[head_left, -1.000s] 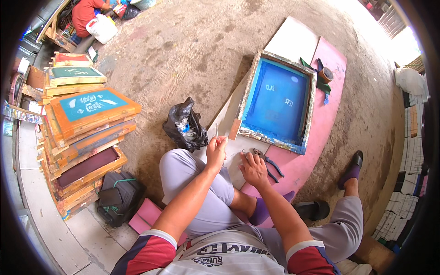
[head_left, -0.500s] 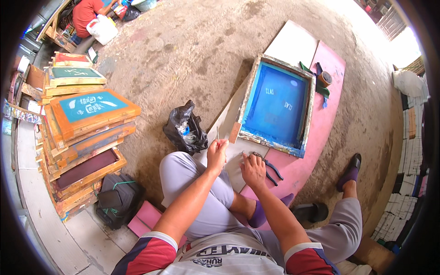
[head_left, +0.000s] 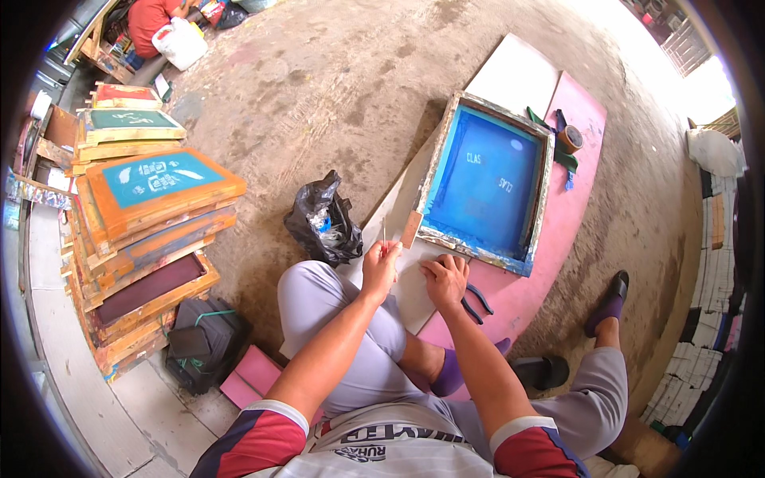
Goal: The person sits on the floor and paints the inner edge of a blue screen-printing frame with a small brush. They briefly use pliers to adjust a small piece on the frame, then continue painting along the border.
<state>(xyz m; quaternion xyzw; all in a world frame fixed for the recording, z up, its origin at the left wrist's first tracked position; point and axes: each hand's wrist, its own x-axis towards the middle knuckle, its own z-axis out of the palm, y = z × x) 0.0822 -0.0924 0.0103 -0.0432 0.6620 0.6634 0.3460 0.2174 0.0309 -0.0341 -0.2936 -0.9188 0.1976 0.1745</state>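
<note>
My left hand (head_left: 379, 272) is closed around a thin metal-shafted tool with a bit of red at its grip, perhaps a screwdriver (head_left: 384, 231); the shaft points up and away from me. Just to its right, my right hand (head_left: 446, 280) is low over the white board (head_left: 410, 275), fingers bunched together. Anything in them is too small or hidden to make out. Dark-handled pliers (head_left: 480, 301) lie beside that hand, which covers their jaws. Beyond both hands a wooden screen-printing frame (head_left: 486, 183) with blue mesh rests across the white and pink boards.
An open black plastic bag (head_left: 323, 223) stands left of my hands. Stacked printing frames (head_left: 159, 191) rise at the left, above a dark bag (head_left: 203, 342). A tape roll (head_left: 570, 139) sits on the pink board (head_left: 586, 119). A person in red (head_left: 151, 28) sits at the far left.
My right hand has shifted slightly up and over the pliers' jaws, its fingers drawn closer together. The left hand keeps its hold on the tool, nearly still.
</note>
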